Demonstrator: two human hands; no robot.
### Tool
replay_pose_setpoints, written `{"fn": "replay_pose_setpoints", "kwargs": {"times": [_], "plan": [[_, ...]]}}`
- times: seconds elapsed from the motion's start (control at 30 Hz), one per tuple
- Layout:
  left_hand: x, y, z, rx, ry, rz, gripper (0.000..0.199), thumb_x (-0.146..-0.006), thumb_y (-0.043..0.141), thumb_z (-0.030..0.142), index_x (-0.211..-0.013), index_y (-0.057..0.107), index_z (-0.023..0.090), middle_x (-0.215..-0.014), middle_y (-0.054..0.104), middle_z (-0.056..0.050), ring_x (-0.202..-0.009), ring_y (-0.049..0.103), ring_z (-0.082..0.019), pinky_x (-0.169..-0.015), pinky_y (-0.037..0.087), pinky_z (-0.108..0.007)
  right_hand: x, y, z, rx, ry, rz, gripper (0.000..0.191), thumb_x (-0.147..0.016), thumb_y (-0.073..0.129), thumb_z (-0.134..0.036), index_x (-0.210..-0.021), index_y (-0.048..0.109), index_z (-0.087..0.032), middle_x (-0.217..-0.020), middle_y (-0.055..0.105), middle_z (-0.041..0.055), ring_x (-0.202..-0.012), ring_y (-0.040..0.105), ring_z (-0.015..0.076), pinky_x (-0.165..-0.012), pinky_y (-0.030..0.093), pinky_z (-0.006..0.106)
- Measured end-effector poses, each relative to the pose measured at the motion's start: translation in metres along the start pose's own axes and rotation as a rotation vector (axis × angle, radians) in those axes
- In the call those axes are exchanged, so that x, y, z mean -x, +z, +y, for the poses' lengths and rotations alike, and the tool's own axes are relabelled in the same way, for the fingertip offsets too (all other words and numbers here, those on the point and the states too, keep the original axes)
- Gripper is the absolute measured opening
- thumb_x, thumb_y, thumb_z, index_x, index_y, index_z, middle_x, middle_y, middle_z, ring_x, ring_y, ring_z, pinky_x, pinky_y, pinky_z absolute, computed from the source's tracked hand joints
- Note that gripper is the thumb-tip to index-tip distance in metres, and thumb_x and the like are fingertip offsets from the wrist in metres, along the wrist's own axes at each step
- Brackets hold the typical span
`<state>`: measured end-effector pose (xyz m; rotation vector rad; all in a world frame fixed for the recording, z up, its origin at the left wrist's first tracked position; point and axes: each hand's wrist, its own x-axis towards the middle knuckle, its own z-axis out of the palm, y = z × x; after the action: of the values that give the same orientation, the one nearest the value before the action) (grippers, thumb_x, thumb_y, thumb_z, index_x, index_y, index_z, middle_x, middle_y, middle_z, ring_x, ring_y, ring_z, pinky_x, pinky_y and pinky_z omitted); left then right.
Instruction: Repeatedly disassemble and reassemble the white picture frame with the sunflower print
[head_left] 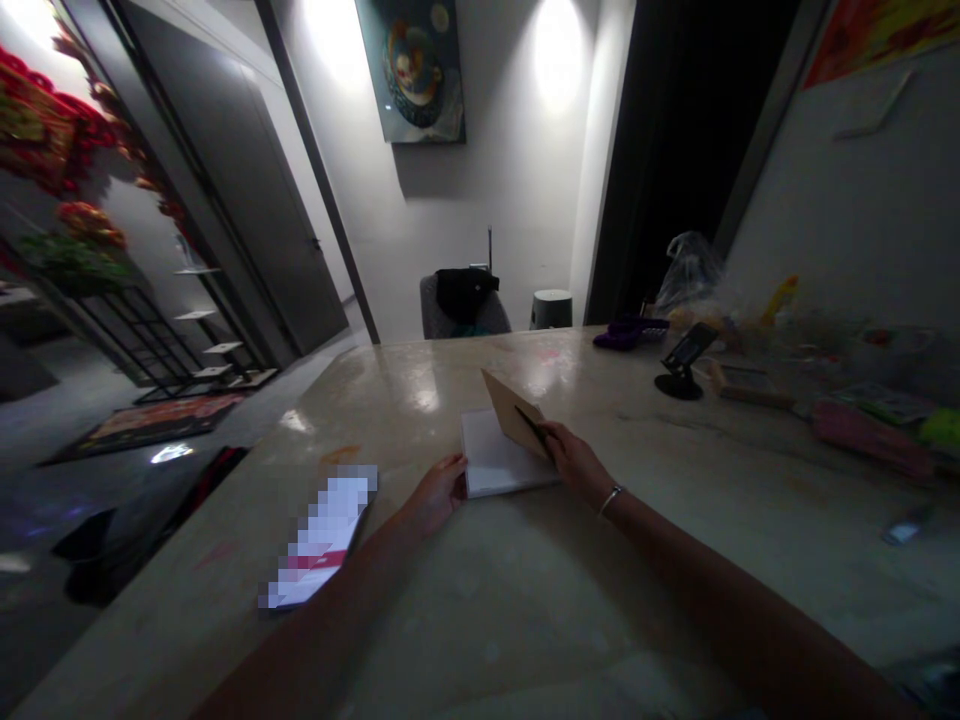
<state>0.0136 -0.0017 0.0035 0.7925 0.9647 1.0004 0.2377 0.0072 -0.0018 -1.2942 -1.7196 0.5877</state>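
At the frame's centre, on the glossy worktop (480, 600), a rectangular white-paged notebook (484, 455) is pinched by the grip of the left hand (441, 490), its flat tan cover (504, 405) and a slim dark pen (529, 421) by the right hand (576, 462).

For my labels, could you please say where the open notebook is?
In the head view, the notebook is near the middle, on the table between the left hand and right hand.

Glossy, smooth stone-look table (480, 600); matt paper notebook (491, 462); filmy plastic bag (688, 272)
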Motion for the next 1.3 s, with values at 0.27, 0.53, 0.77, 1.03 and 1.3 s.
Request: {"fn": "replay_pose_setpoints", "kwargs": {"times": [0.27,0.53,0.77,1.03,1.3], "plan": [[0.003,0.004,0.003,0.020,-0.015,0.003,0.020,-0.074,0.051,0.016,-0.090,0.062,0.012,-0.069,0.068,-0.006,-0.066,0.063,-0.018,-0.060,0.046,-0.027,-0.003,0.002,0.004,-0.174,0.057,0.189,0.033,-0.082,0.035,-0.033,-0.105,0.051,-0.017,-0.101,0.061,0.0090,-0.092,0.056,0.0195,-0.083,0.041,0.034],[0.005,0.005,0.004,0.046,-0.025,0.054,0.015,-0.073,0.053,0.013,-0.086,0.061,0.014,-0.068,0.067,-0.003,-0.059,0.061,-0.015,-0.057,0.046,-0.026,-0.002,0.001,-0.010,-0.658,0.243,0.273,0.026,-0.077,0.044,-0.036,-0.096,0.048,-0.020,-0.086,0.061,0.0024,-0.071,0.057,0.0140,-0.063,0.047,0.026],[0.005,0.008,0.004,0.060,-0.010,0.041,0.009,-0.075,0.051,0.014,-0.077,0.059,0.014,-0.062,0.065,-0.002,-0.053,0.060,-0.014,-0.055,0.046,-0.025,0.006,0.009,-0.021,-0.905,0.290,0.006,0.033,-0.061,0.066,-0.030,-0.089,0.053,-0.018,-0.081,0.064,0.0015,-0.071,0.059,0.0162,-0.061,0.050,0.029],[0.003,0.003,0.000,0.092,0.018,-0.013,0.012,-0.075,0.055,0.019,-0.084,0.061,0.013,-0.071,0.068,-0.006,-0.067,0.063,-0.018,-0.063,0.048,-0.030,0.008,0.007,-0.018,-0.975,0.389,-0.264,0.028,-0.066,0.063,-0.027,-0.090,0.058,-0.015,-0.095,0.065,0.0086,-0.086,0.062,0.0190,-0.080,0.047,0.035],[0.003,0.003,0.001,0.027,0.015,0.013,0.020,-0.073,0.054,0.011,-0.092,0.059,0.015,-0.077,0.068,-0.005,-0.069,0.064,-0.019,-0.065,0.048,-0.030,0.005,-0.002,-0.016,-1.152,0.480,-0.309,0.029,-0.082,0.044,-0.042,-0.104,0.049,-0.023,-0.106,0.060,0.0071,-0.088,0.062,0.0170,-0.074,0.049,0.037]]}}
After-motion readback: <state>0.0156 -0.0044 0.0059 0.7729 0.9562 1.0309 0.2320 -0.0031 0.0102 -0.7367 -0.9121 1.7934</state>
